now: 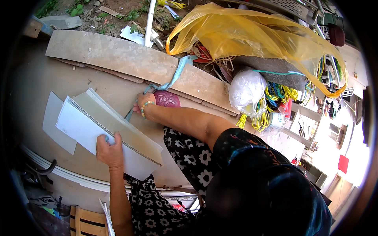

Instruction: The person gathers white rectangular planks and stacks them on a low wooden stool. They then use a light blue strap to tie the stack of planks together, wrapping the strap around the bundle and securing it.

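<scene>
My left hand (110, 150) grips the lower edge of a wire-bound pad of stiff sheets (85, 121), thumb on top. The pad has white and grey-beige faces along its spiral, and it slants over the floor. A small blue spot shows by the thumb; I cannot tell what it is. Farther forward, my right hand (144, 103), wearing a bead bracelet, is closed around a pale blue cloth strip (177, 72). One end of the strip lies over a long board (118, 53); the other runs down towards the pad. Beside this wrist is a purple patterned shoe (166, 98).
A loose grey sheet (56, 124) lies left of the pad. A yellow plastic bag (236, 32), a white plastic bundle (247, 90) and coiled yellow wires (261, 118) sit at the upper right. White pipes (73, 180) and a wooden slatted piece (88, 221) lie at lower left.
</scene>
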The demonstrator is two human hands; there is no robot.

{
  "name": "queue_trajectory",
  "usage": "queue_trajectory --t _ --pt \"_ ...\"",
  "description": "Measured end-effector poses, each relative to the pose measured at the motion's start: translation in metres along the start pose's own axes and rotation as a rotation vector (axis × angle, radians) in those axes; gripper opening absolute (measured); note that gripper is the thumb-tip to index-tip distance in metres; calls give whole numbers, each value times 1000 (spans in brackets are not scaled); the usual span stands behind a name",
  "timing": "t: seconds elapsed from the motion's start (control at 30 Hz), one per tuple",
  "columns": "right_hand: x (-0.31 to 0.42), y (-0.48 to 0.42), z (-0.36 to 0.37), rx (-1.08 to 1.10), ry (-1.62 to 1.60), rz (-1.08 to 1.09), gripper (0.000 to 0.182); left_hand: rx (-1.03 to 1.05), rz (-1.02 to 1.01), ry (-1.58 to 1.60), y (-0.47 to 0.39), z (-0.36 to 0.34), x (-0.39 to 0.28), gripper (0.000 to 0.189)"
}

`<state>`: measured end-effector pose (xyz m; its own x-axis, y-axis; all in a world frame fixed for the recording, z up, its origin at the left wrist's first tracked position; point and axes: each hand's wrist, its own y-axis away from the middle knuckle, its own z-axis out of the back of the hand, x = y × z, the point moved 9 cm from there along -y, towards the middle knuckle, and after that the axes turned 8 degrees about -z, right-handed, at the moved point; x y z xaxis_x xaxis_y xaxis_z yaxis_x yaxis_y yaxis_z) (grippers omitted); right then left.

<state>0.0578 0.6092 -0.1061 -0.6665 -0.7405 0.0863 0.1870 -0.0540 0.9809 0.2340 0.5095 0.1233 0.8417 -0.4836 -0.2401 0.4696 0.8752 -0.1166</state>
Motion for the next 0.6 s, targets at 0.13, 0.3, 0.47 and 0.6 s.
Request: queue_trajectory --t 0.13,0.3,0.47,0.6 --pt "37 35 14 -118 252 637 34 -5 -42 19 1 -5 -5 31" --pt "65 156 -12 212 140 1164 8 -41 -76 73 -2 2 -8 31" --pt "32 215 -85 771 408 1023 22 -116 -63 129 -3 6 -6 27" --pt "32 233 -97 735 464 1170 27 -209 -77 194 0 10 -2 21"
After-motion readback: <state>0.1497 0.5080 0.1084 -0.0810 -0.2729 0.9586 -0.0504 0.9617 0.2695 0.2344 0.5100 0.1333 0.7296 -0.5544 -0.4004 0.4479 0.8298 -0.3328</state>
